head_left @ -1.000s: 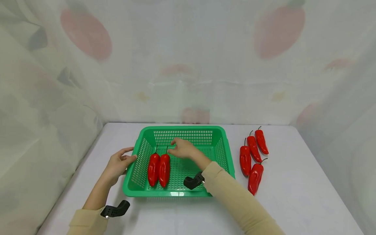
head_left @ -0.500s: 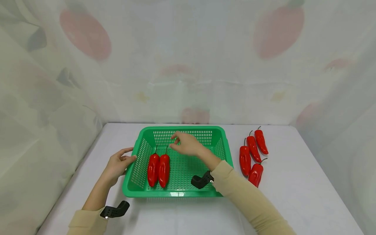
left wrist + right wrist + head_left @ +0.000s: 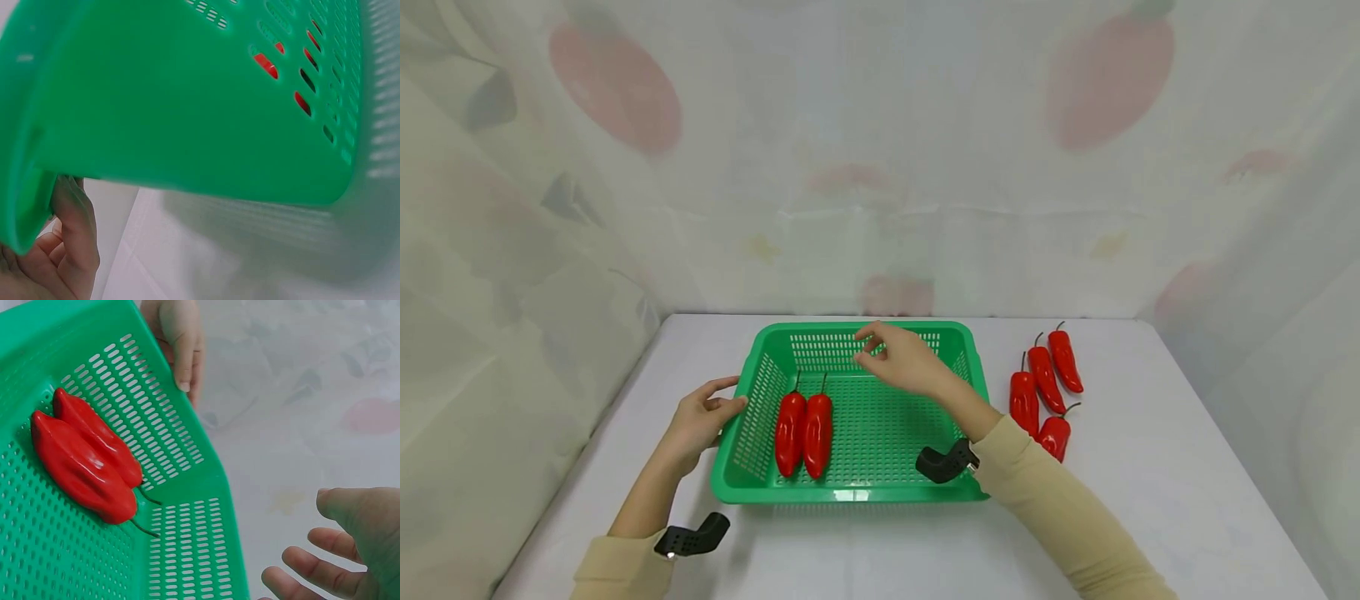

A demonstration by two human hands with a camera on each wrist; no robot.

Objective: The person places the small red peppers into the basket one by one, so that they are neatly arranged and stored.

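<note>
A green plastic basket with slotted walls stands on the white table. Inside, along its left side, two red chili peppers, a left one and a right one, lie side by side with stems toward the back. My left hand grips the basket's left rim, thumb on top; in the left wrist view its fingers curl beneath the rim. Above the basket's back right part hovers my right hand, holding nothing, with fingers loosely bent and spread apart in the right wrist view.
Several more red chili peppers lie on the table to the right of the basket, the nearest partly hidden by my right sleeve. Patterned cloth hangs at the back and sides.
My right hand has moved up and to the right, away from the stems of the two peppers in the basket. The left hand and the basket have stayed in place.
</note>
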